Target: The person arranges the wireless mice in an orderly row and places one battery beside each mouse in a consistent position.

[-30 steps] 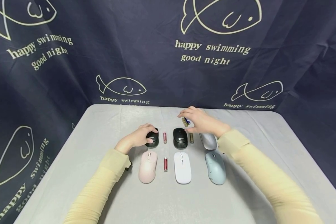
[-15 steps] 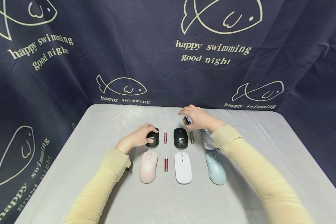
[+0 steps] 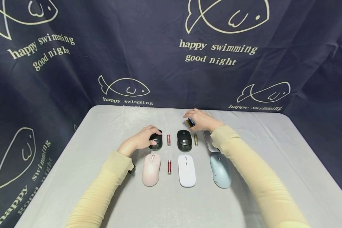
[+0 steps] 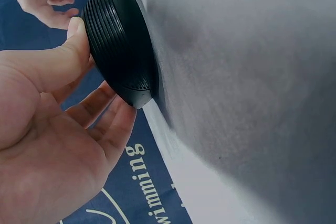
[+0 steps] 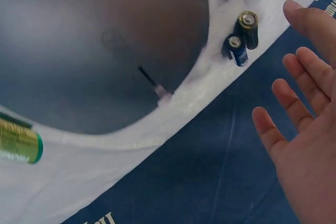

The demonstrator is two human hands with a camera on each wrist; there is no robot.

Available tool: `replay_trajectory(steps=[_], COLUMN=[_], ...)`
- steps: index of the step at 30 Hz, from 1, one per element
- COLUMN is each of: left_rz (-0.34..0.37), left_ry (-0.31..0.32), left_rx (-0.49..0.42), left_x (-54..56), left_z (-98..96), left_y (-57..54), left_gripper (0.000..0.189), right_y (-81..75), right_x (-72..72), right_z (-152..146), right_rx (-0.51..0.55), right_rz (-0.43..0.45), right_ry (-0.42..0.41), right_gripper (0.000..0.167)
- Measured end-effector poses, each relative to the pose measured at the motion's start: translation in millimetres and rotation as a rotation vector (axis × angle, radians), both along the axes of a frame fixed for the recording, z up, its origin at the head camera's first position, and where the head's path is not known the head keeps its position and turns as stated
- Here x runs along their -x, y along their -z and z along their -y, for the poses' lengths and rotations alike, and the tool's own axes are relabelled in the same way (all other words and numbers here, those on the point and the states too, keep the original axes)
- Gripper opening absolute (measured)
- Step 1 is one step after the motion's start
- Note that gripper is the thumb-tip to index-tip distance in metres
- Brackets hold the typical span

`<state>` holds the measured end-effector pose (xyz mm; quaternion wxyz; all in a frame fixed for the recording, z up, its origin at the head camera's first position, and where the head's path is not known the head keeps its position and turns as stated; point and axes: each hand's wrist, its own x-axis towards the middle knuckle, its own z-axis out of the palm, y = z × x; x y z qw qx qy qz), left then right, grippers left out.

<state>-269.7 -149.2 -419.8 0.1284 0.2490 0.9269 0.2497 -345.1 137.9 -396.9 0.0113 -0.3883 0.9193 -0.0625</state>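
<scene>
My left hand point(image 3: 143, 138) holds a black computer mouse point(image 3: 156, 141) on the table. In the left wrist view, thumb and fingers grip the sides of that mouse point(image 4: 118, 43). My right hand point(image 3: 203, 120) hovers by a dark blue battery point(image 3: 191, 121) and a gold-and-dark one point(image 3: 189, 123) at the back. In the right wrist view the blue battery point(image 5: 237, 51) and the gold-topped battery point(image 5: 248, 27) sit side by side. There, the fingers of my right hand point(image 5: 310, 114) are spread, apart from both.
A second black mouse point(image 3: 184, 140) stands between a red battery point(image 3: 168, 140) and a gold battery point(image 3: 196, 139). My sleeve partly covers a silver mouse point(image 3: 211, 142). In front lie pink point(image 3: 151, 170), white point(image 3: 186, 171) and blue point(image 3: 220, 171) mice and another red battery point(image 3: 169, 167).
My right forearm has shifted left, and its hand has settled closer to the two back batteries. The sleeve covers more of the silver mouse. My left hand keeps its hold, unmoved.
</scene>
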Motion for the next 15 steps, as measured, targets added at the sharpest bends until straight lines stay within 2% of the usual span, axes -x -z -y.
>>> replay_trajectory(steps=[4,15], left_rz=[-0.011,-0.01], left_ry=[0.005,0.013], left_rx=[-0.002,-0.007], left_x=[-0.4,0.6], left_z=[0.3,0.5], left_y=[-1.0,-0.5], left_gripper=[0.043,0.042], right_y=[5.2,14.6], right_x=[4.1,11.8], right_z=[2,5], right_rx=[-0.029,-0.072], right_rz=[0.024,0.008], right_ry=[0.025,0.087], right_gripper=[0.06,0.058])
